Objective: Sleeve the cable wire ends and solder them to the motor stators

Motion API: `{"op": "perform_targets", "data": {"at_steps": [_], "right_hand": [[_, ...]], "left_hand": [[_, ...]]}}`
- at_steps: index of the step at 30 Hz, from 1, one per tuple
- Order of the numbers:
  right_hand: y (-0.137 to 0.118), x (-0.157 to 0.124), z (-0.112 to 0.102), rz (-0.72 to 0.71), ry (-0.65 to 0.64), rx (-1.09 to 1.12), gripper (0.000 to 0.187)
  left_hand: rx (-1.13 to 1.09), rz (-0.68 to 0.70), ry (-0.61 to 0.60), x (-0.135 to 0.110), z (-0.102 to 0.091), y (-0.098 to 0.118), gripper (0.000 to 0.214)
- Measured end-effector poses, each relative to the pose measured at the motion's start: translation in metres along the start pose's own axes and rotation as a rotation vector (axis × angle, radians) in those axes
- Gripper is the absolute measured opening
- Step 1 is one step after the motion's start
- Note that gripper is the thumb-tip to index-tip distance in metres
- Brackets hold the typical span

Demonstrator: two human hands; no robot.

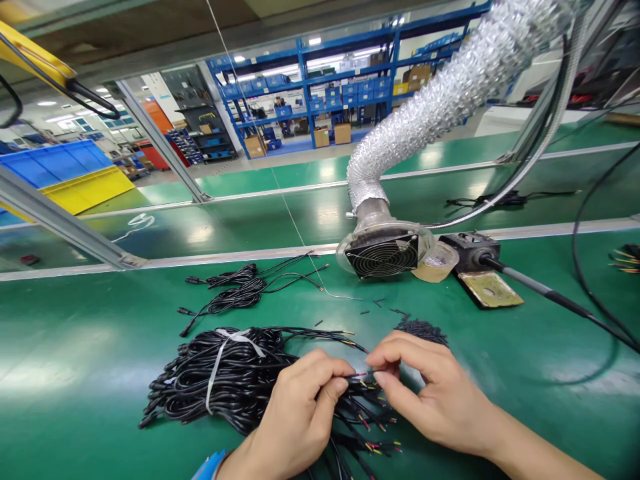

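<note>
Both hands, left hand (300,417) and right hand (430,393), meet fingertip-to-fingertip, pinching 1 thin wire (361,375) above the cable bundle (235,380).

The one camera rides on the person's head and looks forward and down across the green table (75,373). It is so close that the left hand (300,420) and right hand (430,393), pinching wire ends of the bundle of black cables (235,373), fill the near edge. The fan (383,257) sits mid-table, and the blue shelves (350,87) lie far behind.
</note>
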State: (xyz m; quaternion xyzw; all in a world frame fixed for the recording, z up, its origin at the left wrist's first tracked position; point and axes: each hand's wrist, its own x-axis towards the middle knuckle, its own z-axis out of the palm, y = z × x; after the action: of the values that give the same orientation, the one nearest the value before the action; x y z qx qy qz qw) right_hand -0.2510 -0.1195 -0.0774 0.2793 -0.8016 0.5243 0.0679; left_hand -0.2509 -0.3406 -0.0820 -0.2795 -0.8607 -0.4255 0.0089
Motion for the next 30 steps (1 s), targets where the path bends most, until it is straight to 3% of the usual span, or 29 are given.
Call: {"op": "perform_targets", "data": {"at_steps": [14,22,27,30], "right_hand": [[-0.001,-0.001,0.001,-0.033,0.011,0.003,0.024],[0.003,0.0,0.016,-0.052,0.005,-0.005,0.022],[0.013,-0.001,0.028,-0.137,0.001,-0.037,0.023],[0.021,-0.003,0.032,-0.19,-0.03,-0.031,0.02]], "left_hand": [[0.021,0.019,0.014,0.001,0.0,0.0,0.018],[0.025,0.053,-0.02,0.0,0.002,-0.003,0.017],[0.067,-0.017,-0.091,-0.003,0.003,-0.006,0.021],[0.131,-0.047,-0.172,-0.004,-0.006,-0.004,0.029]]}}
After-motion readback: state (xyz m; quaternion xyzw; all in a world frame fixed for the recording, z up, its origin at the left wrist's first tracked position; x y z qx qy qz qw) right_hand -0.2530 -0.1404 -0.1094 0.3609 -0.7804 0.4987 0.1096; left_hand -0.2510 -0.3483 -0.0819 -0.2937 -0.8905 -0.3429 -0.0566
